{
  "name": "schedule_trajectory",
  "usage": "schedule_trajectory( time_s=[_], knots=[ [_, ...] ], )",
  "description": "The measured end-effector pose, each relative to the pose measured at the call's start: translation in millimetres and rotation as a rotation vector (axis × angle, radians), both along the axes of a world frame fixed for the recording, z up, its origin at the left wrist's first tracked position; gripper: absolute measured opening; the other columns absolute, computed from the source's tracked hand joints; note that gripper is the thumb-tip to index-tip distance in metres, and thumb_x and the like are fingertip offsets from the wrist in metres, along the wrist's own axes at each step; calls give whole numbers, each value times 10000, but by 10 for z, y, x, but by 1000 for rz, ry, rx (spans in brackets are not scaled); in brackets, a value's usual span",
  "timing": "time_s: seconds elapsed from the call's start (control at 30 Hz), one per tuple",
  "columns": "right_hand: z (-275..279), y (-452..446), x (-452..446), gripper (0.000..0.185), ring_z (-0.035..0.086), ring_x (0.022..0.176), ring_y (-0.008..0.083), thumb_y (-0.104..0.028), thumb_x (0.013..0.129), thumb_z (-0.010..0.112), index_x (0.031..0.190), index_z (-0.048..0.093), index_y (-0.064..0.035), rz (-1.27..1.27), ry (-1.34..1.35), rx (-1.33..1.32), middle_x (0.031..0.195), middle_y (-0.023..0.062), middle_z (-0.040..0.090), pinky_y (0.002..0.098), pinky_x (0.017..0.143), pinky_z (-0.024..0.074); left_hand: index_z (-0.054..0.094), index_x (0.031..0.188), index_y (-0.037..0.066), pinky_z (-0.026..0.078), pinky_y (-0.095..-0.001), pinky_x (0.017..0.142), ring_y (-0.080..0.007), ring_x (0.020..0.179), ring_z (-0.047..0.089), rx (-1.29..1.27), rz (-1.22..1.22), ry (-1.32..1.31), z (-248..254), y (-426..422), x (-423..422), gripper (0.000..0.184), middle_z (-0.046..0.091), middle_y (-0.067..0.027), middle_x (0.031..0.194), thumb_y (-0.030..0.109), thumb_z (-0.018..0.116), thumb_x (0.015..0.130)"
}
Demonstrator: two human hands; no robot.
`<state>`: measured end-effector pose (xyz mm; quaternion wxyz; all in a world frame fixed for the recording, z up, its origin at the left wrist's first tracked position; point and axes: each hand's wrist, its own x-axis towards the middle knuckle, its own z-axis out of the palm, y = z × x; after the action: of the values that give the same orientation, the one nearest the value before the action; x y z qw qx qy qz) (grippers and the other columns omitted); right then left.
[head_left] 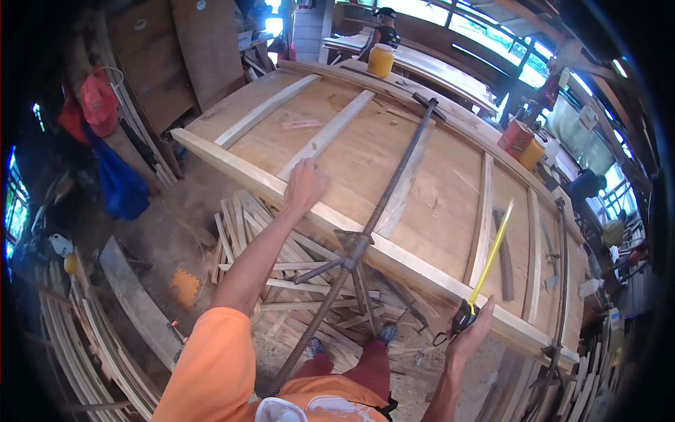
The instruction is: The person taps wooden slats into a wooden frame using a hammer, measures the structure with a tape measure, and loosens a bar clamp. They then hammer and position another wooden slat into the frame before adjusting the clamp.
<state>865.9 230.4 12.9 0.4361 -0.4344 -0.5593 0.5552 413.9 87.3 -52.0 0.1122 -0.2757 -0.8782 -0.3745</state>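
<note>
A large wooden frame with cross slats (330, 137) lies over the workbench in front of me. My left hand (307, 184) rests on its near rail (408, 264), beside a slat end, with the fingers curled over the wood. In my right hand (472, 334) is a black tape measure (465, 316), held at the rail further right. Its yellow blade (496, 253) sticks out across the frame, away from me. A long threaded bar clamp (397, 176) spans the frame between my hands, its handle on the near side.
A second bar clamp (560, 281) crosses the right end. Yellow containers (380, 60) and a red can (515, 138) stand along the far side. Loose wood strips (281, 271) lie beneath the frame, around my feet. Another person (384, 32) is at a far table.
</note>
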Motion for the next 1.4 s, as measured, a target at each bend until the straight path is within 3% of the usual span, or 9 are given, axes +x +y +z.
schedule_trajectory(
  time_s=[0.23, 0.4, 0.47, 0.53, 0.57, 0.73, 0.87, 1.2, 1.4],
  knots=[
    [-120, -229, 200, 731, 500, 434, 124, -504, 1122, 407, 1668, 247, -45, 96, -114, -82, 634, 45, 550, 272, 377, 360, 572, 1210, -36, 467, -511, 1029, -444, 1188, 578, 48, 28, 74, -17, 37, -5, 458, 607, -259, 1230, 250, 736, 894],
    [261, 120, -136, 583, 507, 664, 48, -251, 1048, 644, 1544, 486, 12, 212, -233, 239, 765, 7, 589, 230, 575, 379, 548, 1215, -71, 381, -555, 1095, -449, 1271, 490, 19, 248, 416, -156, 114, -56, 512, 542, -282, 1289, 207, 712, 817],
    [580, 329, -479, 525, 517, 721, 65, -211, 1002, 712, 1451, 582, 28, 221, -263, 371, 807, 22, 598, 250, 624, 404, 554, 1187, -80, 354, -564, 1101, -442, 1277, 478, -179, 267, 217, -306, 127, -189, 493, 540, -283, 1266, 183, 673, 788],
    [461, 808, -809, 452, 580, 738, 167, -263, 983, 739, 1312, 667, 38, 276, -359, 593, 848, 98, 645, 336, 664, 461, 556, 1179, -77, 356, -548, 1098, -432, 1262, 487, -207, 251, 221, -187, 72, -121, 480, 544, -273, 1255, 187, 663, 792],
    [354, 1032, -994, 452, 580, 738, 167, -263, 983, 739, 1312, 667, 38, 287, -350, 589, 848, 98, 645, 336, 664, 461, 558, 1171, -74, 359, -532, 1096, -421, 1247, 496, -229, 221, 214, -150, 60, -82, 468, 548, -262, 1244, 192, 653, 797],
    [-516, 1811, -1651, 439, 612, 932, 416, -313, 958, 746, 1210, 682, 41, 286, -639, 949, 1011, 264, 643, 506, 841, 488, 561, 1158, -62, 353, -526, 1098, -411, 1233, 505, -222, 241, 233, -199, 49, -130, 458, 554, -251, 1213, 209, 658, 802],
    [-1088, 2168, -1794, 486, 598, 991, 432, -307, 953, 741, 1283, 643, 37, 361, -704, 1007, 1043, 269, 618, 528, 868, 479, 558, 1170, -56, 353, -534, 1099, -417, 1235, 504, -218, 233, 212, -198, 103, -133, 478, 555, -254, 1231, 230, 667, 803],
    [-358, 2887, -1695, 557, 565, 1243, 483, -313, 960, 724, 1336, 588, 74, 240, -723, 1001, 1319, 331, 588, 535, 1065, 460, 537, 1202, -25, 358, -543, 1090, -424, 1240, 507, -263, 207, 201, -245, 120, -139, 529, 551, -246, 1257, 261, 701, 789],
    [-939, 3331, -1400, 468, 546, 1288, 479, -261, 961, 699, 1296, 632, 59, 283, -687, 1003, 1398, 313, 557, 530, 1117, 432, 538, 1207, -21, 362, -550, 1089, -434, 1236, 511, -259, 197, 220, -196, 144, -115, 529, 558, -248, 1253, 265, 705, 794]
  ],
)
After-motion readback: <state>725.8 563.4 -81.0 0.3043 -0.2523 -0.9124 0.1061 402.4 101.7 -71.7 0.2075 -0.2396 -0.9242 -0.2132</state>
